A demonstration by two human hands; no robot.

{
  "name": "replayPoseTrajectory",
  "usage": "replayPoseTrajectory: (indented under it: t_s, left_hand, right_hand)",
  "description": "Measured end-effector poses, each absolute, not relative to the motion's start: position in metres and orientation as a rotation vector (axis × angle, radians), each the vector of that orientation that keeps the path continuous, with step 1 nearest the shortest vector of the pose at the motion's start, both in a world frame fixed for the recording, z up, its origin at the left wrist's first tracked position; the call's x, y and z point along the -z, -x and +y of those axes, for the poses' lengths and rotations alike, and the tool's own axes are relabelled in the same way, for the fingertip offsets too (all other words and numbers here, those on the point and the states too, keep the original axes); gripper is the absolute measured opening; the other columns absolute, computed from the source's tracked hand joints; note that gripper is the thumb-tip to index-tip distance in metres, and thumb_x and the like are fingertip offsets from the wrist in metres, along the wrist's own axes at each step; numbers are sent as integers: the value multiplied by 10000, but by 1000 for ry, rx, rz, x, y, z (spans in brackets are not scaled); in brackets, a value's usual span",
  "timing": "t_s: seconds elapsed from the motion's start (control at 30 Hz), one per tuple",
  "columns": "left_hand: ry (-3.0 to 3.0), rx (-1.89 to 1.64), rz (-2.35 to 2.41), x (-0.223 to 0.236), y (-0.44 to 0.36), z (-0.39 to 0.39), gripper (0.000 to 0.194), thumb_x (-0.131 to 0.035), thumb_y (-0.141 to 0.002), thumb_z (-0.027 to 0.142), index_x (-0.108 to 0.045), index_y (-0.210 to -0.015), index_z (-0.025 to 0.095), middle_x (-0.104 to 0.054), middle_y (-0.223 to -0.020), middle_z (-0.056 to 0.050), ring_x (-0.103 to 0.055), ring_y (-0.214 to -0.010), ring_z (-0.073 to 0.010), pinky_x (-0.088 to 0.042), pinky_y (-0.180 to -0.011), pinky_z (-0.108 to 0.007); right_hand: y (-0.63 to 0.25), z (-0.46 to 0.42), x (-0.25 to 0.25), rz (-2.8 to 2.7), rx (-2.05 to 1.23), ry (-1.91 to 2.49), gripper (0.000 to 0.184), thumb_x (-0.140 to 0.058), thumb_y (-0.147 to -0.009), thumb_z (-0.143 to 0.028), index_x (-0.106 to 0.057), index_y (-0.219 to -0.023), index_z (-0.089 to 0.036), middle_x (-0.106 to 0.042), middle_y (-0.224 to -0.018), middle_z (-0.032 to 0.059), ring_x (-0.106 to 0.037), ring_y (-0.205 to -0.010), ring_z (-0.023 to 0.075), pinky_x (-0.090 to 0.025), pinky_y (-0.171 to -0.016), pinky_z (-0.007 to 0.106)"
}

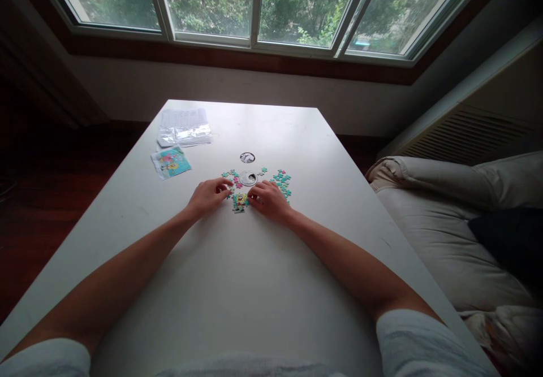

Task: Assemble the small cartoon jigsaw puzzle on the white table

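A small joined section of jigsaw puzzle (240, 202), with a yellow cartoon figure on teal, lies on the table between my hands. My left hand (209, 197) rests to its left, fingers curved and thumb apart, beside a few loose pieces. At the section's right edge, my right hand (271, 200) has its fingers bent together at a teal puzzle piece; the fingertips partly hide it. Pink puzzle pieces (237, 182) lie just beyond the section. More teal loose pieces (281, 181) are scattered past my right hand.
A round silvery disc (245, 178) lies among the pieces, with a second round disc (247, 157) farther back. At the left are a colourful picture sheet (172, 163) and a clear plastic bag (184, 128). The white table (237, 286) stands beside a pale sofa (441, 230).
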State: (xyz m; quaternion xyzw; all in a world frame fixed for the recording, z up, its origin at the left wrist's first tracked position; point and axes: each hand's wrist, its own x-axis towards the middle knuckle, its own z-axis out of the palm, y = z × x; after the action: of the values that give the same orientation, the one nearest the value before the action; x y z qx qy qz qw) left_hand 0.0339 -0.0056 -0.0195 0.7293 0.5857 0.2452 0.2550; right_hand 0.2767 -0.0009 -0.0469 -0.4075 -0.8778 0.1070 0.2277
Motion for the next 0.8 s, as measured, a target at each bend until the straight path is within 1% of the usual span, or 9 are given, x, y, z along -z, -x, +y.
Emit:
replayPoseTrajectory:
  t_s: [0.17, 0.5, 0.57, 0.67, 0.73, 0.8]
  left_hand:
    - [-2030, -648, 1595, 22, -34, -5, 232, -607, -854, 362, -781, -983, 281, -760, -876, 16, -656, -787, -175, -453, -744, -286]
    - [-2054, -629, 1575, 24, -33, -4, 220, -603, -871, 396, -769, -953, 277, -779, -940, 18, -675, -842, -188, -453, -769, -294]
    - [-2054, -624, 1584, 24, -33, -4, 219, -606, -867, 383, -769, -970, 278, -774, -921, 17, -673, -834, -186, -453, -768, -293]
    - [-2039, -632, 1592, 25, -33, -4, 270, -581, -885, 370, -761, -1066, 282, -762, -885, 12, -662, -790, -180, -458, -765, -293]
    - [-2045, -658, 1575, 26, -33, -3, 303, -550, -904, 365, -757, -1111, 284, -760, -925, 2, -656, -791, -177, -464, -774, -292]
    - [-2068, -695, 1538, 27, -33, -2, 303, -530, -914, 356, -765, -1089, 281, -758, -996, -7, -656, -823, -176, -470, -790, -287]
  right_hand:
    - [-277, -1, 48, -2427, -283, 1088, 108, -627, -964, -308, -683, -915, -229, -694, -908, 36, -549, -930, 207, -323, -878, 342]
    - [-277, 0, 49, -2440, -271, 1055, 108, -622, -966, -308, -678, -917, -230, -696, -911, 29, -546, -919, 201, -318, -862, 339]
    - [-277, 0, 50, -2440, -271, 1051, 106, -624, -964, -308, -678, -914, -231, -695, -906, 28, -546, -918, 202, -318, -862, 339]
    - [-278, -1, 50, -2444, -274, 1048, 105, -625, -963, -308, -677, -913, -232, -695, -905, 27, -545, -917, 202, -317, -861, 340]
    - [-278, -1, 49, -2448, -276, 1050, 108, -623, -964, -310, -677, -913, -231, -696, -908, 28, -544, -916, 203, -317, -858, 340]
    - [-277, -1, 49, -2448, -279, 1052, 113, -619, -967, -310, -677, -911, -230, -695, -911, 31, -544, -918, 203, -316, -858, 341]
